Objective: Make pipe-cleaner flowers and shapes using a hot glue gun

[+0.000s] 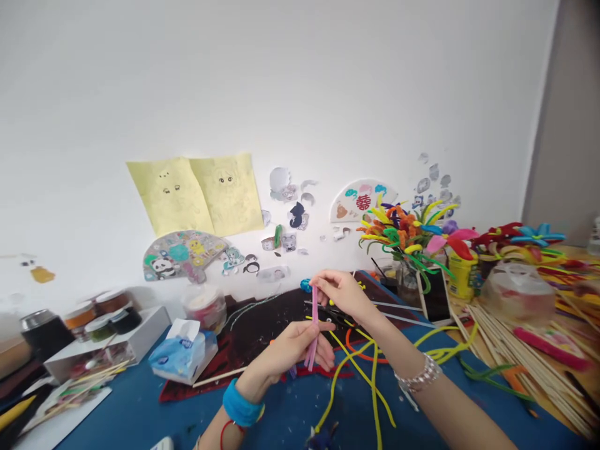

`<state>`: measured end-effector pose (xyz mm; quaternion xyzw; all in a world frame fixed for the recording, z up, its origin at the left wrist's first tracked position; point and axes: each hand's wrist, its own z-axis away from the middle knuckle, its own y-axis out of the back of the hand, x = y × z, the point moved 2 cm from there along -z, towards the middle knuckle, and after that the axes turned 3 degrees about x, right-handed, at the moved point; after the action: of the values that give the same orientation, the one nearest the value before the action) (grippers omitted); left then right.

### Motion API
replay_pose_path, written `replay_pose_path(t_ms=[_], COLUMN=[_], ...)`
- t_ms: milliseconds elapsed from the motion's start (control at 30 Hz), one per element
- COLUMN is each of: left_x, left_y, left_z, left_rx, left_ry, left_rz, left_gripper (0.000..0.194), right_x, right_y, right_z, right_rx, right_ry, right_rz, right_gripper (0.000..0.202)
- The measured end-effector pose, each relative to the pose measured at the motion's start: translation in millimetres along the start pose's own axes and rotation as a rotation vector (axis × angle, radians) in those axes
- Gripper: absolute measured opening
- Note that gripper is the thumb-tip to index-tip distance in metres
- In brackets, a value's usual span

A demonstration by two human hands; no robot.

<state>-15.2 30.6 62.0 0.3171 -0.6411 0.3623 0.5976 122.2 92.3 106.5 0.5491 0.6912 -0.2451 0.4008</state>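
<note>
Pink pipe cleaners hang upright between my two hands above the table. Their top end is pinched in the fingers of my right hand. Lower down, my left hand grips them between thumb and fingers, with the other fingers stretched out and the loose ends hanging below. Just behind the top of the pink strands is a small blue fuzzy piece. Yellow pipe cleaners lie across the blue table cover beneath and to the right of my hands. An orange pipe cleaner curves beside them.
A tissue pack and paint jars stand left. To the right are a vase of pipe-cleaner flowers, a phone, a plastic tub and wooden sticks. Behind rises a white wall with drawings.
</note>
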Motion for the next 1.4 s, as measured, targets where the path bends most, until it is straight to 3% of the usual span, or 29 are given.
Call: replay_pose_path(t_ms=[200, 433, 600, 800, 933, 1100, 1200, 1400], left_x=[-13, -15, -17, -23, -26, -24, -22, -17], left_y=[23.3, 21.4, 20.3, 17.9, 15.4, 12.7, 12.2, 10.8], left_z=[-14, -14, -15, -14, -14, -12, -10, -5], left_rx=[-0.023, 0.093, 0.152, 0.16, 0.14, 0.14, 0.2, 0.289], left_ry=[0.052, 0.035, 0.011, -0.017, -0.007, 0.02, 0.051, -0.006], left_rz=[0.054, -0.021, 0.029, 0.152, 0.17, 0.18, 0.179, 0.127], left_gripper=[0.046, 0.045, 0.045, 0.043, 0.041, 0.042, 0.043, 0.035], right_x=[15, 28, 32, 17, 9, 11, 14, 23], right_y=[-8, -16, -16, -10, -10, -15, -15, -17], right_z=[-10, -13, -12, -8, -6, -5, -5, -8], right_rx=[-0.021, -0.098, -0.088, -0.013, -0.027, -0.022, -0.01, -0.103], right_ry=[-0.041, -0.149, -0.147, 0.046, 0.101, 0.094, 0.089, -0.05], right_rz=[-0.053, -0.111, 0.024, 0.424, 0.522, 0.498, 0.448, 0.055], right_gripper=[0.026, 0.026, 0.029, 0.026, 0.024, 0.027, 0.028, 0.032])
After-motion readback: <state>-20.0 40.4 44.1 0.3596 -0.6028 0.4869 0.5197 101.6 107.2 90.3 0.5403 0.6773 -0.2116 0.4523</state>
